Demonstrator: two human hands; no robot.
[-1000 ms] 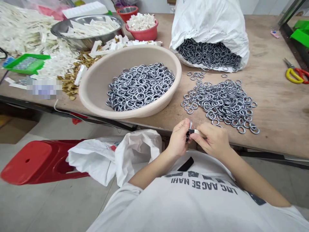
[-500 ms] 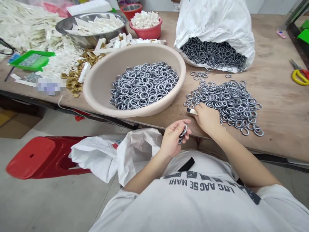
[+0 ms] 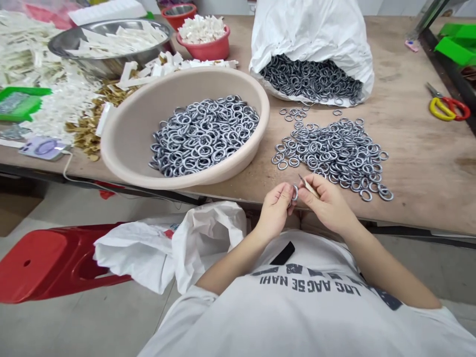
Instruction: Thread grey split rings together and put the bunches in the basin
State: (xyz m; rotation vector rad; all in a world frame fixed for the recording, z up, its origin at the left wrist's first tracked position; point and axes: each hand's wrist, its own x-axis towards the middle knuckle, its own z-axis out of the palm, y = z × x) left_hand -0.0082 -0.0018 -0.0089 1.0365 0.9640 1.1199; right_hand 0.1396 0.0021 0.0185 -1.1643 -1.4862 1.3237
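My left hand (image 3: 275, 210) pinches a grey metal ring (image 3: 295, 192) at the fingertips, and any other rings in that palm are hidden. My right hand (image 3: 327, 204) holds a thin pointed tan strip (image 3: 309, 186) between finger and thumb, its tip beside the ring. Both hands are just over the table's near edge, close to a loose pile of grey rings (image 3: 330, 153). More rings fill a beige plastic basin (image 3: 256, 136) to the left. Others spill from the mouth of a white sack (image 3: 312, 29).
At the back stand a steel bowl (image 3: 107, 42) and a red bowl (image 3: 203, 44), both holding white pieces. Yellow-and-red scissors (image 3: 444, 109) lie at right. A green tray (image 3: 20, 104) sits left among white and tan scraps. A red stool (image 3: 48, 263) and white plastic bag (image 3: 201, 248) are below left.
My right hand has come back from the ring pile on the table to my left hand, lifting the pointed strip. My left hand now pinches a ring at the fingertips.
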